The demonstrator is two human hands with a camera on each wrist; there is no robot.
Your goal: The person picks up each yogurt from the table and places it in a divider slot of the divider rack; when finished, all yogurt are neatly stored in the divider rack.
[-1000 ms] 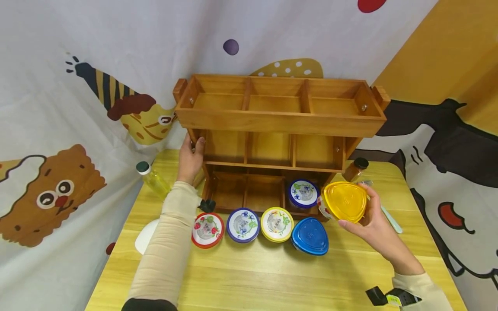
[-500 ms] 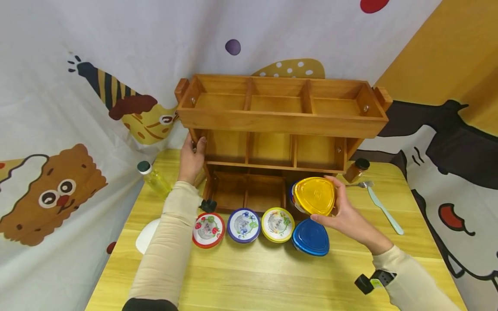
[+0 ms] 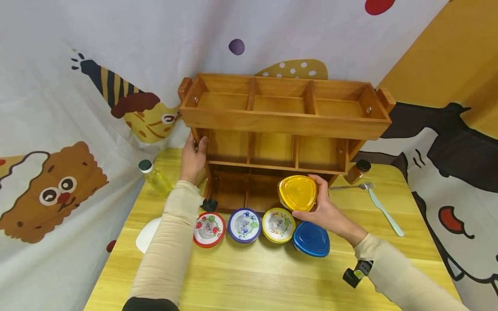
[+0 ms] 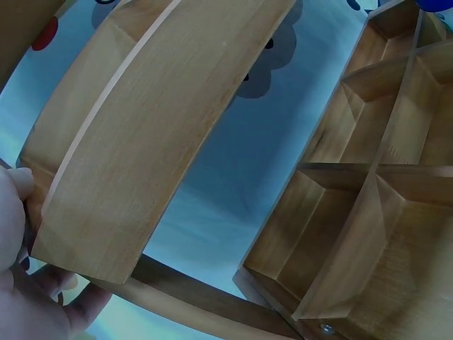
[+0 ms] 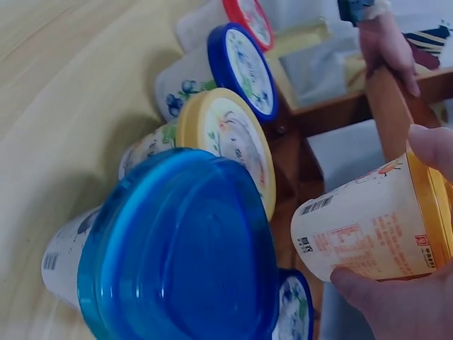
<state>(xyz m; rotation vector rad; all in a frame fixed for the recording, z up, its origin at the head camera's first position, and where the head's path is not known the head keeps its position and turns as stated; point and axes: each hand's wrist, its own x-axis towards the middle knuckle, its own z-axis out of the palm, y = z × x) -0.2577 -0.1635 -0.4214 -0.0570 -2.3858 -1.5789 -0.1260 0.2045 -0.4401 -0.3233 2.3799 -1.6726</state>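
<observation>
My right hand [image 3: 324,211] holds a yellow-lidded tub [image 3: 298,193] at the front of the wooden rack's bottom tier, near its middle and right compartments. In the right wrist view, the thumb and fingers grip this printed white tub [image 5: 361,227]. My left hand [image 3: 193,160] grips the left end of the rack's middle tier [image 3: 272,165]; the left wrist view shows fingers [image 4: 85,304] around the wood. A blue-rimmed tub [image 5: 294,308] inside the bottom tier is mostly hidden behind other tubs in the right wrist view.
Before the rack stand a red-rimmed tub [image 3: 209,230], a blue-rimmed tub [image 3: 244,225], a yellow-rimmed tub [image 3: 278,225] and a blue-lidded tub [image 3: 311,239]. An oil bottle [image 3: 157,177] stands left. A brown jar [image 3: 357,172], fork [image 3: 359,186] and knife [image 3: 385,211] are right.
My right hand has carried the yellow-lidded tub leftward, from beside the rack to the front of the bottom tier. My left hand keeps its grip on the rack.
</observation>
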